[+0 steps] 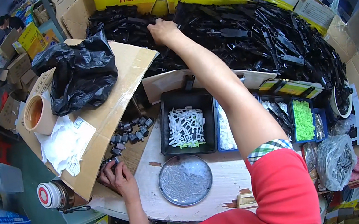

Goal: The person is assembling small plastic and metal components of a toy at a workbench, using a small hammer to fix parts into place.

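Observation:
My right hand (163,31) stretches far forward to a big heap of black plastic parts (243,37). Its fingers are curled down at the heap, and what they grip, if anything, is hidden. At the lower left, my left hand (122,180) is closed, its fingertips around a small dark block (116,160). Just beyond it lie several similar small dark blocks (133,132) on cardboard. A black bin (166,148) of white and pale green plastic pieces (187,127) stands in the middle. In front of it is a round metal tray (167,197) with small clear pieces.
Cardboard (127,68) at left carries a black plastic bag (83,73), a beige cup (40,115) and crumpled white paper (65,143). A lidded jar (56,195) stands below. Right of my forearm are bright green pieces (303,120) in a bin and a clear bag (336,161).

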Motion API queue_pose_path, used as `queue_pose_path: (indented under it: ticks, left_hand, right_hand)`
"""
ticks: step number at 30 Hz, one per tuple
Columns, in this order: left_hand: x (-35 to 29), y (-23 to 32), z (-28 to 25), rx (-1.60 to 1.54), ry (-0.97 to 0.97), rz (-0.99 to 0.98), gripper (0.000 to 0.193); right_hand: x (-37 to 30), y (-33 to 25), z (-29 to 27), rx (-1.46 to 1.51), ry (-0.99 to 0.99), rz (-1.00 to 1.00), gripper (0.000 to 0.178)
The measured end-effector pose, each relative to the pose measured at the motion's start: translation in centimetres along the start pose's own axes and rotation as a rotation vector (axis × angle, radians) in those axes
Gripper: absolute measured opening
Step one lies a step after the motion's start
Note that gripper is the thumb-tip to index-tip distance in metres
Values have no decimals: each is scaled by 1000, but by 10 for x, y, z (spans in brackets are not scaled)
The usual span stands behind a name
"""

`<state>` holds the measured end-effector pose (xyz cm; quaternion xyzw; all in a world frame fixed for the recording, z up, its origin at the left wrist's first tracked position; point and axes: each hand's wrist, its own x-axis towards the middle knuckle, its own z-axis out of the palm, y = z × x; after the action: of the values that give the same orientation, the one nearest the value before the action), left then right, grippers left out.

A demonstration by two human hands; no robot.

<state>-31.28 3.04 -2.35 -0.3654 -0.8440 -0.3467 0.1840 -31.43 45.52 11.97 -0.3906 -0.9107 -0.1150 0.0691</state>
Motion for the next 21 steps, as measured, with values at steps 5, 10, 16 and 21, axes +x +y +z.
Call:
queue_pose_path:
  ticks: [5, 10, 16, 21]
  left_hand:
    - [0, 0, 0, -4, 3, -4, 7]
    - [1, -1, -2, -11, 12, 0, 7]
    - [3, 2, -1, 0, 35, 41, 7]
    - [0, -4, 0, -4, 47, 49, 5]
  right_hand:
    - [-10, 7, -22, 22, -38, -173, 33]
    - [-15, 31, -65, 171, 26, -91, 31]
    - [-11, 110, -90, 335, 288, 46, 25]
    - [-40, 173, -126, 654, 653, 67, 20]
